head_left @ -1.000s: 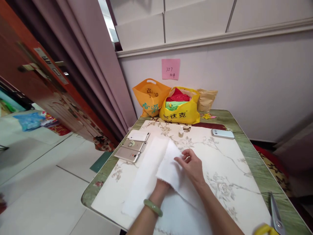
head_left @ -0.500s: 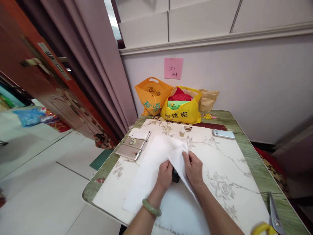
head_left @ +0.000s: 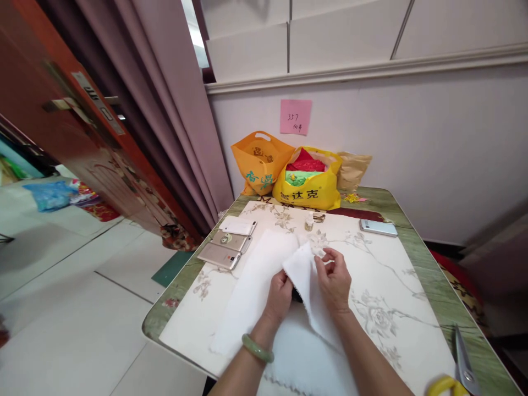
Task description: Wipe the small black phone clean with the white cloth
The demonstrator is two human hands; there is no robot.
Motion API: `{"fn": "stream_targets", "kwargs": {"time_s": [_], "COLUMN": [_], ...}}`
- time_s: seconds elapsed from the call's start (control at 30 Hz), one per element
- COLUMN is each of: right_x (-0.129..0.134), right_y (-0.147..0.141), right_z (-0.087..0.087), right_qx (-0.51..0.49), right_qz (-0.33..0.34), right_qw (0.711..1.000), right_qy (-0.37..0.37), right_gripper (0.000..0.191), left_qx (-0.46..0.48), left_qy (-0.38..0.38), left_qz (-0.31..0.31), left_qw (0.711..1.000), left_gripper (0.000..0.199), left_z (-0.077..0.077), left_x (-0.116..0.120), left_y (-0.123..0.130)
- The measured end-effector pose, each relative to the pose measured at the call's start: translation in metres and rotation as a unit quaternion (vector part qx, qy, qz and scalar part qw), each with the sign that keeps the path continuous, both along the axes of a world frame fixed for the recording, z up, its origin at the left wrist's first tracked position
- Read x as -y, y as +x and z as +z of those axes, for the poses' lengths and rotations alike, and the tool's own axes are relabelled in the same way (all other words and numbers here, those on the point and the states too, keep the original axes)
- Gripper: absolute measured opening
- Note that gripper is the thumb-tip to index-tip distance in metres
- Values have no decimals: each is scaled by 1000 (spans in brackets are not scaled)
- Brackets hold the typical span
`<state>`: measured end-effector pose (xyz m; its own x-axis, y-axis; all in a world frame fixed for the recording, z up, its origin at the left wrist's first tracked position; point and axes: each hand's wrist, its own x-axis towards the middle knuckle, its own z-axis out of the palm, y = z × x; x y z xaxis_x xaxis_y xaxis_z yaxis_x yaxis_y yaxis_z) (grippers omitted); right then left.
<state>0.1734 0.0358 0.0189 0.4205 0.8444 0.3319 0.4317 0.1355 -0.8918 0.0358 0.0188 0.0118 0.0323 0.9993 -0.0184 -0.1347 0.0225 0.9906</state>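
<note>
A white cloth (head_left: 256, 286) is spread on the table, one corner of it folded up between my hands. My left hand (head_left: 280, 294), with a green bangle on the wrist, pinches the cloth near the folded corner. My right hand (head_left: 335, 278) is at the right side of the fold, thumb and forefinger drawn together at the cloth's edge. Beneath the folded flap a small black object (head_left: 296, 295) shows, mostly hidden by cloth and fingers.
Several phones (head_left: 220, 255) lie at the left, another phone (head_left: 378, 227) at the back right. A small bottle (head_left: 309, 221) stands mid-table. Behind are an orange bag (head_left: 259, 165) and a yellow bag (head_left: 309, 190). Scissors (head_left: 466, 374) lie at the front right.
My right hand has shifted slightly right and up, and the lifted corner of cloth has dropped toward the left. Less of the black object shows. The view has moved a little.
</note>
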Motion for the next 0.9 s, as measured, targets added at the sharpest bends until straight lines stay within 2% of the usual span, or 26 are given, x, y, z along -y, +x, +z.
{"fn": "stream_targets", "kwargs": {"time_s": [0.07, 0.2, 0.37, 0.47, 0.53, 0.63, 0.77, 0.83, 0.9], "right_x": [5, 18, 26, 25, 20, 10, 6, 10, 16], "right_y": [0, -6, -12, 0, 15, 39, 51, 44, 32], "right_z": [7, 19, 19, 17, 20, 34, 56, 58, 51], "right_qx": [16, 97, 157, 178, 174, 173, 230, 221, 139], "right_qz": [31, 139, 170, 145, 97, 17, -32, 14, 117], "right_qw": [999, 983, 969, 969, 975, 982, 972, 975, 982], "right_qy": [7, -66, -89, -93, -96, -77, -39, -34, -50], "right_gripper": [31, 34, 26, 26, 29, 33, 35, 36, 45], "left_qx": [1, 5, -41, -65, -74, -83, -88, -85, -85], "left_qy": [3, 8, 25, 33, 28, 16, 25, 27, 35], "left_qz": [-1, -2, 5, -11, -15, -16, -35, -43, -46], "left_qw": [1000, 1000, 999, 997, 997, 996, 995, 995, 995], "left_gripper": [29, 29, 36, 39, 40, 42, 42, 41, 40], "left_z": [-1, -2, -3, -6, -7, -9, -8, -7, -6], "left_x": [-1, -1, 0, 0, -1, -2, -3, -2, -2], "left_y": [0, -2, -3, -3, -4, -5, -5, -5, -5]}}
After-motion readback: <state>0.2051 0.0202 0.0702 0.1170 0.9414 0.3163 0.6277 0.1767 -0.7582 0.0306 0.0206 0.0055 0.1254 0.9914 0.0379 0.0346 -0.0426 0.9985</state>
